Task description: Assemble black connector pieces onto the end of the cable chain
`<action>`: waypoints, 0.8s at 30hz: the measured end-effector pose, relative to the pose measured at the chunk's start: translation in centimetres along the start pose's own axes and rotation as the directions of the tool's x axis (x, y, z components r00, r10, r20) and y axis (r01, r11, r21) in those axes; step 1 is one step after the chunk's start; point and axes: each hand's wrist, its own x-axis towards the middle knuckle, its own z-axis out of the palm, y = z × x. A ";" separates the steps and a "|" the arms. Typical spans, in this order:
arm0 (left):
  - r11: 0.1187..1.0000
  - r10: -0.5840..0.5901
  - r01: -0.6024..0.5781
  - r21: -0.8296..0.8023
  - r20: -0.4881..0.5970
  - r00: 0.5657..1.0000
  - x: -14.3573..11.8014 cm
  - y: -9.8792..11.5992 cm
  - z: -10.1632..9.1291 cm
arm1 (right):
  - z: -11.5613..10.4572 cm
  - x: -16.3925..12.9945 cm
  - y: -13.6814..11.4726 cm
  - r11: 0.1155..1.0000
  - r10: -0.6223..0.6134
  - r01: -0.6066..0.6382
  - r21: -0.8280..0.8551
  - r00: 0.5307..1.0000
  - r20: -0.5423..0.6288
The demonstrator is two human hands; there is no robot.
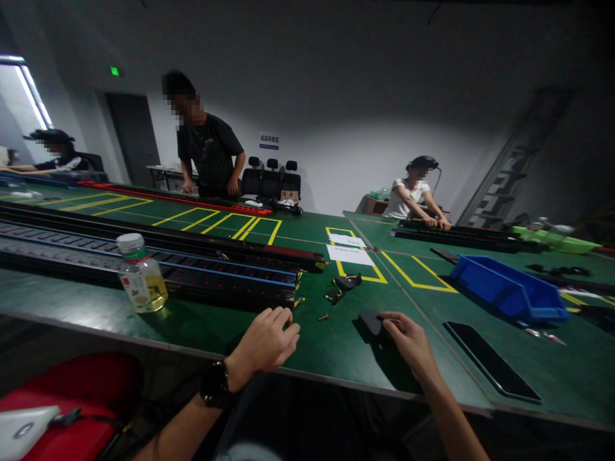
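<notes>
My right hand (407,334) pinches the edge of a dark grey flat piece (371,323) between thumb and fingers, low over the green table. My left hand (265,339), with a black watch on its wrist, is by the near end of a long black rail (259,282). Its fingers are loosely curled; the palm side is hidden, so whatever it may hold cannot be seen. A small brass-coloured screw (323,317) lies between the hands. Beyond it are small black parts (342,287) with yellow bits.
A bottle (141,275) of yellow drink stands before the rails at left. On the right are a blue bin (509,288) and a dark tablet-like device (492,360). White paper sheets (350,254) lie near yellow tape marks. Other people work across the table.
</notes>
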 end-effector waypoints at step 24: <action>0.990 0.129 -0.128 -0.051 0.026 0.991 0.0 0.4 1.2 | 1.3 -1.2 0.8 0.787 -0.213 0.219 -0.577 0.974 0.079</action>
